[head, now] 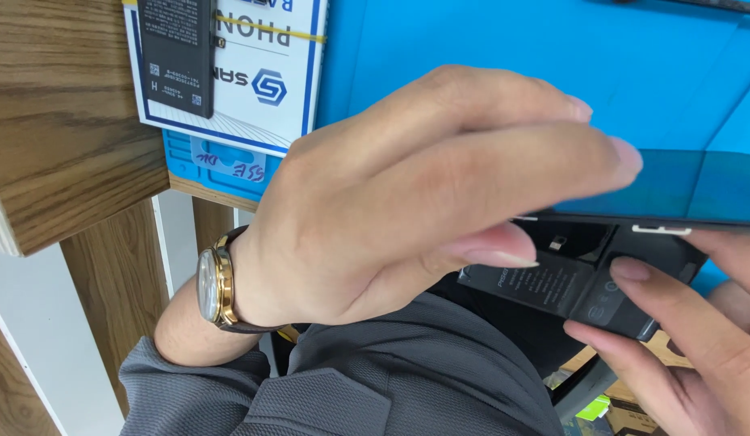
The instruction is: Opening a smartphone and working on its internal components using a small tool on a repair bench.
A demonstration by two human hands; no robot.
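Black and glossy, the thin flat smartphone with its glass screen panel (682, 198) lifted open sits at about three o'clock in the view, held edge-on above the person's lap rather than resting on anything. Just below the raised panel the phone's inside shows, with a flat black rectangular battery (553, 287) lying in it.

The left hand (407, 194) fills the middle of the view, its fingers stretched flat over the top of the screen panel and its thumb tucked under the panel's edge, so it is clamped on the phone. The right hand (698, 339) comes in from five o'clock; its fingertips press on the lower body of the phone beside the battery, closed on it from below.

The phone looks light and stiff but fragile: the glass is smooth and likely slippery, and the opened panel is probably best held by its edges, with the body supported from beneath.

On the left wrist, at nine o'clock, is a gold-cased wristwatch on a dark strap (213, 287), above a grey sleeve (254, 387). At eleven o'clock a white and blue cardboard box with a black battery strapped to it (230, 64) lies on a bright blue work mat (488, 40), which covers a brown wood-grain counter (60, 121).
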